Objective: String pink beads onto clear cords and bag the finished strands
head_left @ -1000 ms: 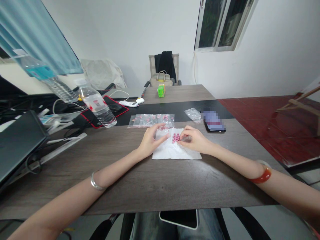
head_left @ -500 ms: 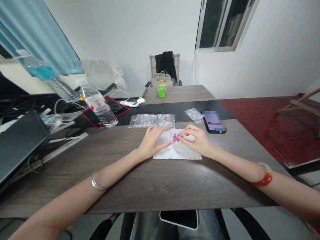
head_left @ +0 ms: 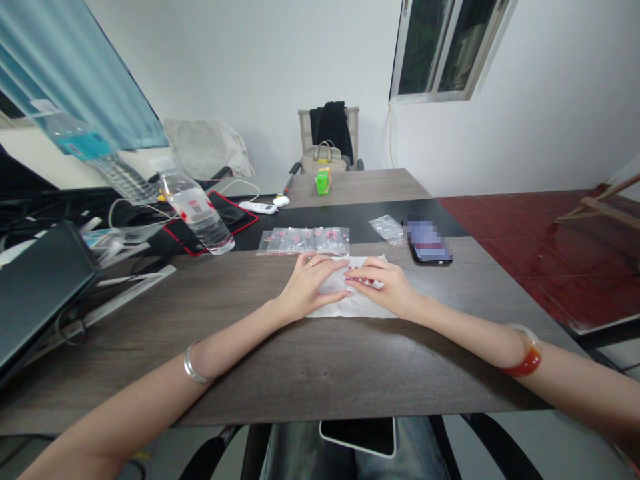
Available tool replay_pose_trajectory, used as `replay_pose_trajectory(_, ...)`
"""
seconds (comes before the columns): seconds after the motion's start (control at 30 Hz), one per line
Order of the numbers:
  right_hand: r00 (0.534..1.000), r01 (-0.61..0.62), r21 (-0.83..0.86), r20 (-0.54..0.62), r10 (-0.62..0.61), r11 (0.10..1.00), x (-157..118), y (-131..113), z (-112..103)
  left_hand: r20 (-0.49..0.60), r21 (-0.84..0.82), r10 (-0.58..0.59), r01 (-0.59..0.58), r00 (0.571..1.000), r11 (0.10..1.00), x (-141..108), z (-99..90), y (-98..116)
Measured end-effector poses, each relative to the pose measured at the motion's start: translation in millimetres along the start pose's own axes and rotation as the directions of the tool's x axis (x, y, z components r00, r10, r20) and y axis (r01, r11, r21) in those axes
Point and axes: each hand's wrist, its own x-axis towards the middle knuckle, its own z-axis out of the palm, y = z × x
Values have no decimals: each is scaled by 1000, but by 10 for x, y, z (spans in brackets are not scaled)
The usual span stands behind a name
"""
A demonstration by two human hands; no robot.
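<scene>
My left hand (head_left: 305,287) rests on the left side of a white paper sheet (head_left: 345,310), thumb and fingers spread apart in a C shape, with nothing visible between them. Facing it, my right hand (head_left: 385,287) reaches in from the right, its thumb and index fingertips brought together close to the left fingertips. Whatever sits in that pinch is too small and covered to make out. Small pink beads (head_left: 352,269) lie on the paper, mostly hidden under my right fingers.
Clear bags with pink beads (head_left: 297,240) lie just beyond the paper. Behind my right hand are an empty-looking bag (head_left: 387,229) and a phone (head_left: 429,243). A water bottle (head_left: 197,210) and a laptop (head_left: 45,287) stand left. Another device (head_left: 357,437) lies on my lap.
My right hand has shifted slightly left over the beads, covering most of them, and its fingertips now come near my left fingers. The thin red cord by my left fingers no longer shows clearly.
</scene>
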Motion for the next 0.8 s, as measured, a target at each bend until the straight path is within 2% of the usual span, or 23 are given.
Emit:
replay_pose_trajectory(0.07, 999, -19, 9, 26, 19, 1000, 1, -18, -11, -1, -7, -4, 4, 1000, 1000, 3, -2, 6)
replay_pose_trajectory(0.17, 996, -92, 46, -8, 93, 995, 17, -42, -43, -23, -36, -41, 40, 999, 999, 2, 6, 10)
replay_pose_trajectory(0.27, 969, -238, 42, -59, 240, 970, 40, -20, -66, -57, -109, -161, 154, 985, 982, 1, 26, -8)
replay_pose_trajectory(0.37, 919, -392, -5, -57, 391, 920, 52, 72, -64, -119, -233, -346, 312, 931, 921, 11, 45, -52)
replay_pose_trajectory(0.47, 874, -486, -49, -15, 486, 873, 39, 194, -54, -185, -377, -488, 397, 853, 837, 28, 57, -105)
replay_pose_trajectory(0.53, 857, -513, -77, 17, 516, 855, 22, 260, -51, -214, -430, -532, 410, 819, 804, 36, 64, -132)
replay_pose_trajectory(0.6, 855, -510, -92, 57, 516, 855, 7, 298, -52, -219, -447, -547, 415, 808, 792, 38, 73, -144)
replay_pose_trajectory(0.8, 878, -440, -139, 141, 458, 887, 1, 280, -55, -198, -419, -499, 387, 844, 821, 31, 62, -95)
